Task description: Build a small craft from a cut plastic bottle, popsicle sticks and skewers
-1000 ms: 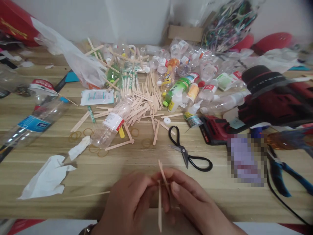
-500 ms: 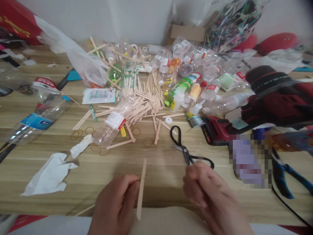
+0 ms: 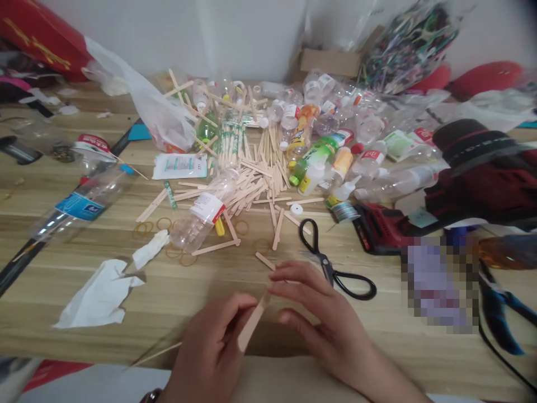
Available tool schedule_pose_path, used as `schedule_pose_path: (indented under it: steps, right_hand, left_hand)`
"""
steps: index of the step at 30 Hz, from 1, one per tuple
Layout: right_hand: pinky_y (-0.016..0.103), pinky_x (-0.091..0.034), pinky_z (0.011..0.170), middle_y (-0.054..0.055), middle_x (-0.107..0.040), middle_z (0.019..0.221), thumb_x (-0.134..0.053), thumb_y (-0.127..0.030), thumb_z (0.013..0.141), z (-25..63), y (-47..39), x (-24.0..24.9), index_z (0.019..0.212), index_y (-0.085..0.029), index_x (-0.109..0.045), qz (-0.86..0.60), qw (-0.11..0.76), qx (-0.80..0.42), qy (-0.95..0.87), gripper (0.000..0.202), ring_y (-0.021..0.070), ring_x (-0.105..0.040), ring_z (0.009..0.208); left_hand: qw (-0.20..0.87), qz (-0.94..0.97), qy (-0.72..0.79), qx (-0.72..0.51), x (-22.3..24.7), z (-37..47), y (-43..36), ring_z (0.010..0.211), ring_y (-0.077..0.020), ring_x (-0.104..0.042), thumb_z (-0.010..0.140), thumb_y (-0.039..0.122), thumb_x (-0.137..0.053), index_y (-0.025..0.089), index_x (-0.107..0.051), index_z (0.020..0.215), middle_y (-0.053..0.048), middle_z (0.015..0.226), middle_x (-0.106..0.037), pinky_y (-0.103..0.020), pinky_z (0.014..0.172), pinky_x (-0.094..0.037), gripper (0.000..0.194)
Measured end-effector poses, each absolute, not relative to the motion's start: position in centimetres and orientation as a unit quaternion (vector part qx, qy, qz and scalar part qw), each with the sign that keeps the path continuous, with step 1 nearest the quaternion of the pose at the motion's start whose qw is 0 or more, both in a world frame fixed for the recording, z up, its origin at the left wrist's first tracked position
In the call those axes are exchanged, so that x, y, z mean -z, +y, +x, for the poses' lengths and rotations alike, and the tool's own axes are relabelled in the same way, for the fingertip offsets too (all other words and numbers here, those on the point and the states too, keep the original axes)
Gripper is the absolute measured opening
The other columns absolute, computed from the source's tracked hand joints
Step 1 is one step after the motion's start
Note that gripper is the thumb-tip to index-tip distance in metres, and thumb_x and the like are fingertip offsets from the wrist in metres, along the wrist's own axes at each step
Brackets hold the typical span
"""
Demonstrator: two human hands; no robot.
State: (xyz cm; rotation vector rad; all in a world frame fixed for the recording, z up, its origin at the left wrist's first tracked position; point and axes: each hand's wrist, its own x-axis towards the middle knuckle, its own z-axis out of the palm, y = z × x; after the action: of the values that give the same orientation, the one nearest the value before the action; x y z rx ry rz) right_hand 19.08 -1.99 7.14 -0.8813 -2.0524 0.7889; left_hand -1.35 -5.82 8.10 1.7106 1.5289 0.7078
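Observation:
My left hand (image 3: 216, 333) is closed around a flat wooden craft stick (image 3: 253, 323), which points up and away at a slant. At its far end my right hand (image 3: 321, 322) reaches across, its fingers bent over a second craft stick (image 3: 265, 261) that crosses there. The right thumb stands apart below, and the fingers hide most of this second stick and where the two meet. Just beyond the right hand lie black-handled scissors (image 3: 325, 262). Two craft sticks joined in an angle (image 3: 216, 246) rest on the table further off.
A heap of craft sticks (image 3: 251, 182) lies mid-table, with plastic bottles (image 3: 319, 154) behind it. One clear bottle (image 3: 203, 210) lies near rubber bands. Torn tissue (image 3: 98, 296) is at left. A red-and-black power tool (image 3: 474, 173) and blue-handled pliers (image 3: 499, 313) are at right.
My right hand has come left from beside the scissors to the far end of the craft stick. A second stick now shows at its fingertips. The stick in my left hand leans further right.

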Motion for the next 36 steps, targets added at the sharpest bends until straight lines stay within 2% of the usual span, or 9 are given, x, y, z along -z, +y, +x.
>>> schedule_pose_path:
  steps: [4, 10, 16, 21, 28, 33, 36]
  right_hand:
    - [0.023, -0.052, 0.076, 0.003, -0.065, 0.093, -0.062, -0.016, 0.092, 18.0, -2.0, -8.1, 0.105, -0.024, -0.065, -0.334, 0.395, -0.356, -0.778, 0.015, 0.0137, -0.062, 0.088]
    - [0.018, -0.049, 0.070, 0.000, -0.063, 0.085, -0.063, -0.010, 0.089, 17.8, -2.3, -8.0, 0.095, -0.024, -0.067, -0.332, 0.406, -0.430, -0.734, 0.015, 0.0104, -0.062, 0.080]
    - [0.022, -0.048, 0.077, -0.001, -0.064, 0.092, -0.059, -0.013, 0.092, 17.9, -3.0, -8.0, 0.100, -0.025, -0.059, -0.332, 0.376, -0.495, -0.709, 0.014, 0.0117, -0.060, 0.087]
    - [0.018, -0.043, 0.066, -0.005, -0.060, 0.090, -0.054, -0.017, 0.096, 17.9, -3.9, -7.3, 0.104, -0.030, -0.053, -0.343, 0.371, -0.526, -0.685, 0.015, 0.0085, -0.054, 0.076]
    - [0.021, -0.041, 0.066, -0.003, -0.055, 0.086, -0.052, -0.022, 0.098, 17.7, -4.1, -6.8, 0.104, -0.028, -0.053, -0.326, 0.401, -0.528, -0.674, 0.009, 0.0104, -0.050, 0.075]
    - [0.022, -0.042, 0.064, -0.002, -0.055, 0.082, -0.052, -0.026, 0.099, 17.3, -4.1, -6.7, 0.100, -0.025, -0.054, -0.331, 0.415, -0.530, -0.661, 0.002, 0.0111, -0.050, 0.071]
    - [0.022, -0.043, 0.061, -0.002, -0.056, 0.079, -0.052, -0.030, 0.099, 17.2, -3.5, -6.8, 0.095, -0.024, -0.054, -0.357, 0.395, -0.526, -0.663, 0.008, 0.0112, -0.052, 0.069]
  left_hand:
    - [0.365, 0.676, 0.565, -0.300, -8.4, -0.9, -5.9, 0.069, -0.0089, -0.066, 0.088, 0.015, -0.050, 0.028, -0.066, 0.089, 0.007, 0.078, -0.072, -0.014, 0.064, -0.048, 0.021]
    - [0.381, 0.676, 0.549, -0.311, -8.8, -0.6, -6.1, 0.065, -0.0077, -0.064, 0.091, 0.018, -0.049, 0.026, -0.066, 0.088, 0.008, 0.074, -0.070, -0.013, 0.062, -0.047, 0.019]
    - [0.415, 0.660, 0.545, -0.307, -9.0, -0.3, -6.7, 0.065, -0.0101, -0.063, 0.095, 0.028, -0.048, 0.025, -0.068, 0.088, 0.006, 0.072, -0.069, -0.016, 0.061, -0.047, 0.021]
    - [0.448, 0.614, 0.563, -0.325, -9.1, 0.4, -7.0, 0.067, -0.0134, -0.062, 0.096, 0.035, -0.046, 0.024, -0.069, 0.087, 0.002, 0.074, -0.069, -0.020, 0.066, -0.048, 0.028]
    - [0.489, 0.582, 0.566, -0.320, -9.6, 0.7, -6.8, 0.064, -0.0124, -0.056, 0.095, 0.042, -0.046, 0.021, -0.061, 0.071, 0.002, 0.065, -0.061, -0.019, 0.060, -0.044, 0.035]
    - [0.498, 0.544, 0.590, -0.328, -9.8, 1.1, -6.9, 0.067, -0.0131, -0.057, 0.093, 0.043, -0.049, 0.022, -0.061, 0.072, 0.002, 0.068, -0.062, -0.020, 0.064, -0.045, 0.032]
    - [0.513, 0.532, 0.596, -0.315, -9.6, 0.9, -6.6, 0.072, -0.0145, -0.060, 0.092, 0.048, -0.047, 0.023, -0.066, 0.079, 0.002, 0.070, -0.064, -0.020, 0.069, -0.047, 0.033]
